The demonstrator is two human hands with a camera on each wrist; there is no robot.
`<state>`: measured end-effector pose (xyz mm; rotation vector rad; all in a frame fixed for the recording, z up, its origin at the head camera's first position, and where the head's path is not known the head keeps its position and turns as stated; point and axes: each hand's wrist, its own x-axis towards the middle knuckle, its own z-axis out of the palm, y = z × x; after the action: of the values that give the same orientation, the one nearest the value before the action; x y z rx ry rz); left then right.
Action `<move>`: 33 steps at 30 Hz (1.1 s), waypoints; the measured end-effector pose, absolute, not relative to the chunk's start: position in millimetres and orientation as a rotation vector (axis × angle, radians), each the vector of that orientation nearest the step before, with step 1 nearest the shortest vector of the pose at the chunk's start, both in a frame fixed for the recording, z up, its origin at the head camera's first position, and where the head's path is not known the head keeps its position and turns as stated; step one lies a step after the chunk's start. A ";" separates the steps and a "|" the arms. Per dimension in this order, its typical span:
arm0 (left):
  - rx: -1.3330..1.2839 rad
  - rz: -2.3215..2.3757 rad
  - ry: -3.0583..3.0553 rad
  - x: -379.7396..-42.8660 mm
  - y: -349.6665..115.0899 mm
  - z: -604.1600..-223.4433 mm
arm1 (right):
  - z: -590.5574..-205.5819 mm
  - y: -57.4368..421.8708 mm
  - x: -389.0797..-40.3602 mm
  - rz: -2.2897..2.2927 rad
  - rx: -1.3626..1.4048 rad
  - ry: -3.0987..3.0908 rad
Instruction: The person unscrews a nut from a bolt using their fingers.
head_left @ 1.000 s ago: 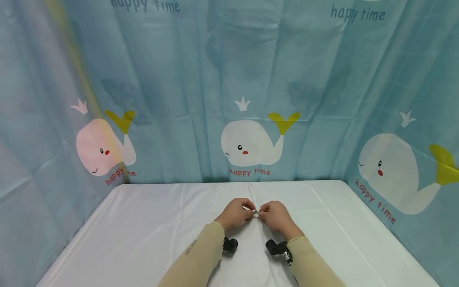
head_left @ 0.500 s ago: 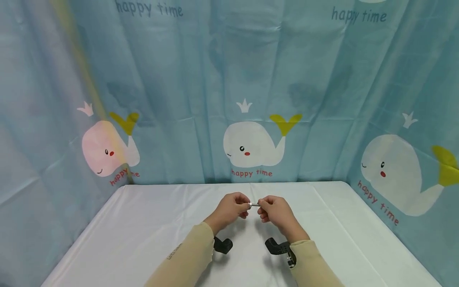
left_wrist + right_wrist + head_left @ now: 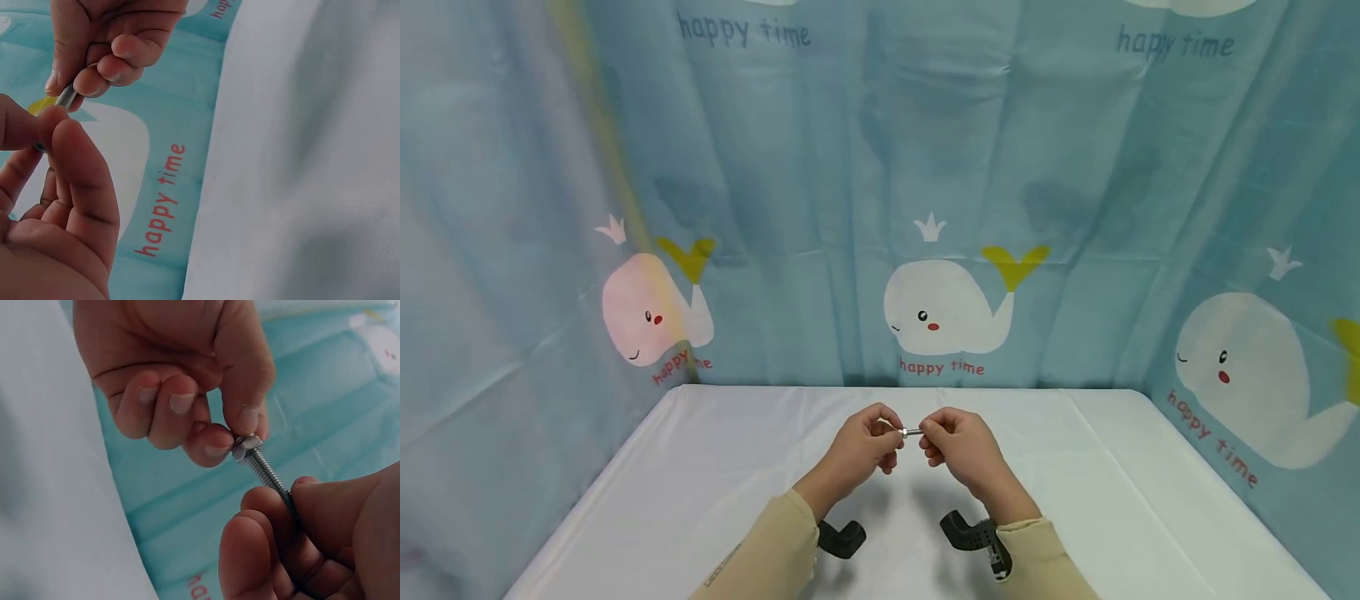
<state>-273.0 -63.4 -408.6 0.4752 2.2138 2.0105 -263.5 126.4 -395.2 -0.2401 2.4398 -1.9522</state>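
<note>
You had just raised your work: a second earlier both hands sat low over the counter (image 3: 1060, 492), a flat top under white cloth, whereas now they hung higher above it, and a little farther left than half a second before. Between them was the silver metal bolt with a threaded shaft (image 3: 270, 475), held in the air and lying roughly left to right, its six-sided metal piece (image 3: 247, 449) toward the left. Your bare left hand (image 3: 860, 446) pinched it at that piece, thumb against fingertip, the other fingers loosely bent; your bare right hand (image 3: 967, 446) pinched the shaft toward its right end, with its remaining fingers curled below. The two hands came close without touching, and some thread showed bare in the gap. That lift, as I judged it, left the work to your fingers alone: nothing beneath supported the bolt, so the two pinches had to carry it and keep its ends in line. I could not tell whether the six-sided piece was the bolt's own head or a nut on the thread, since your left fingers hid what lay behind it, so how far the work had gone stayed uncertain.
</note>
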 end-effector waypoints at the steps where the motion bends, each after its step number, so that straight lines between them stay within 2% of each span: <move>1: 0.471 2.027 2.213 -271.6 -66.4 -408.5 | -393.7 123.5 -262.7 -1.950 -0.260 2.442; 24: 0.423 1.979 2.452 -256.3 -80.7 -403.8 | -390.3 108.1 -258.6 -1.971 -0.295 2.435; 33: 0.440 1.961 2.492 -263.3 -80.3 -402.5 | -391.8 108.0 -264.4 -1.952 -0.300 2.489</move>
<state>-263.3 -80.3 -402.5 0.4398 2.4923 1.9608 -264.4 108.0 -391.8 -0.3004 2.4891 -1.9525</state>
